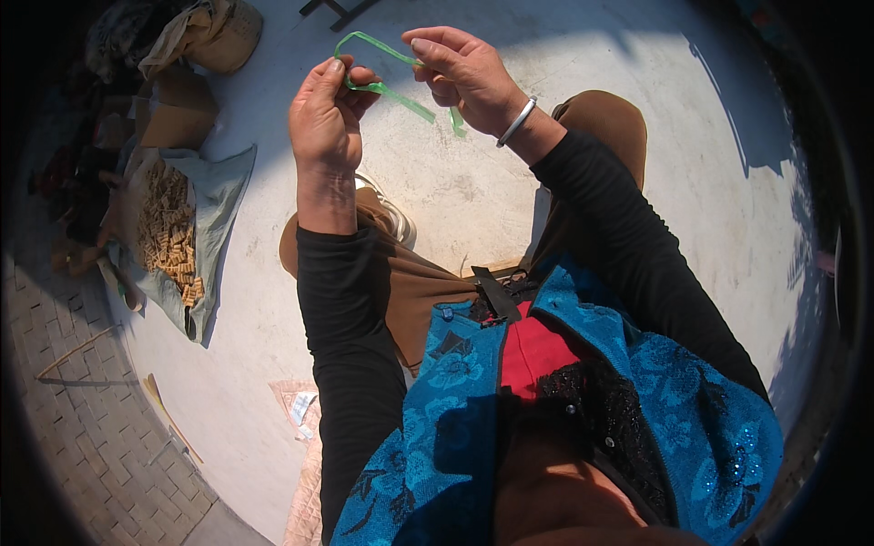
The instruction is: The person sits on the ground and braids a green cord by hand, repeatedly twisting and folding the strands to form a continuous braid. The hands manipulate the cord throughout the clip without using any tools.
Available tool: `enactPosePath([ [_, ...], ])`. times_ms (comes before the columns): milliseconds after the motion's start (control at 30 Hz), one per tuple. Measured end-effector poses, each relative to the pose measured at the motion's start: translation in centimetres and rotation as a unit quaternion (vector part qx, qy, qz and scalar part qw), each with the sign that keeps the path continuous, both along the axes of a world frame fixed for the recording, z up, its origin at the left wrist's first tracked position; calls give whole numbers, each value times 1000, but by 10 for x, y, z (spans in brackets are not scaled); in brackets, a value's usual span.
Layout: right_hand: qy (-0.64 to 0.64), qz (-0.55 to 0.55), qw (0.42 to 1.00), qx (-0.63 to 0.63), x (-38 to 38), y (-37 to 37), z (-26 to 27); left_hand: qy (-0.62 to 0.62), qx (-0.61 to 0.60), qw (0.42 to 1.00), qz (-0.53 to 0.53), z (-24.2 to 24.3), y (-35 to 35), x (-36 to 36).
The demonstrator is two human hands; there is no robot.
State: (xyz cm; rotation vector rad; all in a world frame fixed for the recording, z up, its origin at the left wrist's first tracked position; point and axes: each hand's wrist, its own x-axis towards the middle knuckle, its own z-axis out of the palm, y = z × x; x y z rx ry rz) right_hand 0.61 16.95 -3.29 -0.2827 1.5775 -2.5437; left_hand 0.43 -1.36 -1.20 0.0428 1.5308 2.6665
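A thin green plastic strip (pixel 377 45) arches between my two hands, held up in front of me above the pale floor. My left hand (pixel 330 112) pinches it between thumb and fingers, and one loose end hangs out to the right below those fingers. On the other side my right hand (pixel 471 78), with a silver bangle (pixel 517 121) at the wrist, grips the strip too. A second green end dangles beneath the right fingers. The part inside each grip is hidden by the fingers.
Small bamboo or wood pieces (pixel 179 263) lie heaped on a grey-green sheet (pixel 229 184) at left. Behind it are a cardboard box (pixel 179 109) and a filled sack (pixel 229 41). A pink quilted cloth (pixel 305 491) lies near my left elbow. Brick paving (pixel 102 416) borders the floor.
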Motion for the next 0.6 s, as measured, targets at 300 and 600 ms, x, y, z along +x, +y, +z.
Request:
enactPosePath([
  [300, 57, 52, 990, 118, 6, -7, 2, 1, -8, 1000, 7, -1, 3, 1],
  [600, 75, 5, 976, 205, 4, -6, 1, 152, -272, 928, 204, 7, 19, 6],
])
